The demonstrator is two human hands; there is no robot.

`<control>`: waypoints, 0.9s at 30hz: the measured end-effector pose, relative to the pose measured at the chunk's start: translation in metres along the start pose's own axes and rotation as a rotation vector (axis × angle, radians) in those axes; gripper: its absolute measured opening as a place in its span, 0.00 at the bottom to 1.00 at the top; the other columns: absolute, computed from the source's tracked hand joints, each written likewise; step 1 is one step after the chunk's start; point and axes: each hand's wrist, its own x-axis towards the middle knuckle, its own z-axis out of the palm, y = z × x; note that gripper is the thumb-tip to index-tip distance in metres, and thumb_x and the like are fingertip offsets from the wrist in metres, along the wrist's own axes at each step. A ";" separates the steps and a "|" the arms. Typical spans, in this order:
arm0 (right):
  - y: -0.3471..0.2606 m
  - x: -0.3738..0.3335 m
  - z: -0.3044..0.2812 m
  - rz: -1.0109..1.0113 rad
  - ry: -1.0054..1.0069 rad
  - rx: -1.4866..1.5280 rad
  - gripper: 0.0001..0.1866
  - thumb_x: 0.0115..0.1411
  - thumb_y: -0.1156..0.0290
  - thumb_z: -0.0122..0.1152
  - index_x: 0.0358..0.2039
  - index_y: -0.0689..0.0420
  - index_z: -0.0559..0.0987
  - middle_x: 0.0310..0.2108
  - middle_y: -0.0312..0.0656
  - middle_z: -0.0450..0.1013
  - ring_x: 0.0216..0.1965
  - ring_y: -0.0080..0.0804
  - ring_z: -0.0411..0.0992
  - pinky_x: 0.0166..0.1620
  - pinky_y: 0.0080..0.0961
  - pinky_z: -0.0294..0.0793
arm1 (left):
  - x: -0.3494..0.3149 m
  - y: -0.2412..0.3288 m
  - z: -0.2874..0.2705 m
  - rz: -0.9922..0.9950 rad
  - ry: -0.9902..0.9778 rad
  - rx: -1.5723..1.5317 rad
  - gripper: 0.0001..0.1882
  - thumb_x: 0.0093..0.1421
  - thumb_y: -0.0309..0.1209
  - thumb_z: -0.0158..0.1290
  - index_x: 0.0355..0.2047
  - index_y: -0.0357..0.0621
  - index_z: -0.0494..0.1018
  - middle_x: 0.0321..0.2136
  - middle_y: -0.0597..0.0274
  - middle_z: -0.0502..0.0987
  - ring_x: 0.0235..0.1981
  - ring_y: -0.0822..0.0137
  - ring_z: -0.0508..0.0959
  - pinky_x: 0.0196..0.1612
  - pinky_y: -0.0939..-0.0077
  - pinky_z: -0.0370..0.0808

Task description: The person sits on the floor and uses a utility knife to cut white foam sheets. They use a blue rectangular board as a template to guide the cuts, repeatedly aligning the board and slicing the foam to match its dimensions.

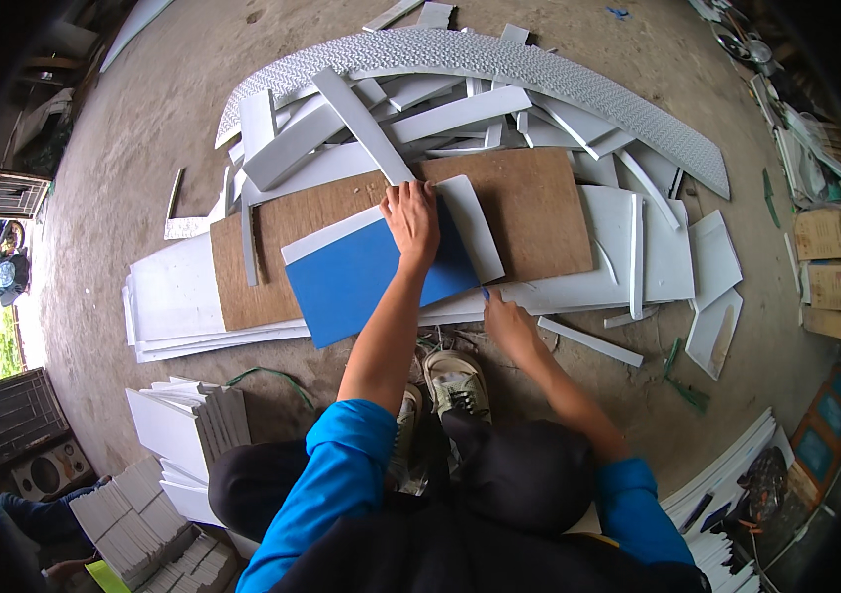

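A blue rectangular board (361, 282) lies at a slant over a white foam sheet (472, 222), whose edges show past its far and right sides. My left hand (410, 225) presses on the board's far edge, fingers bent and close together. Just beyond its fingertips is the end of a long white strip (361, 124). Close to the near right corner of the white sheet, my right hand (511, 324) is closed around a small blue tool (486, 293). Most of that tool is hidden in the fist, so its kind does not show.
Underneath lies a brown wooden board (539, 212) on large white sheets (173, 292). White offcuts and a curved textured strip (499, 59) pile up beyond. Stacked white pieces (188, 420) stand left of my legs. Cardboard boxes (826, 235) line the right.
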 end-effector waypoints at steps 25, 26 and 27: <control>-0.027 0.076 0.006 -0.198 0.497 0.259 0.15 0.58 0.64 0.43 0.28 0.66 0.70 0.31 0.55 0.66 0.37 0.50 0.64 0.41 0.40 0.62 | -0.143 -0.123 -0.138 -0.772 0.097 0.042 0.27 0.54 0.39 0.49 0.50 0.35 0.59 0.46 0.43 0.60 0.48 0.49 0.59 0.51 0.58 0.56; -0.031 0.077 0.018 -0.212 0.501 0.240 0.15 0.58 0.64 0.43 0.29 0.66 0.70 0.32 0.56 0.66 0.37 0.50 0.64 0.42 0.40 0.62 | -0.155 -0.129 -0.136 -0.758 0.084 0.045 0.29 0.54 0.40 0.50 0.50 0.32 0.58 0.46 0.42 0.59 0.46 0.48 0.60 0.50 0.59 0.59; -0.032 0.077 0.021 -0.218 0.518 0.214 0.16 0.58 0.64 0.43 0.29 0.66 0.71 0.32 0.56 0.66 0.38 0.50 0.64 0.43 0.41 0.62 | -0.161 -0.128 -0.134 -0.744 0.065 0.014 0.30 0.53 0.40 0.51 0.50 0.33 0.58 0.46 0.43 0.59 0.46 0.48 0.59 0.50 0.59 0.59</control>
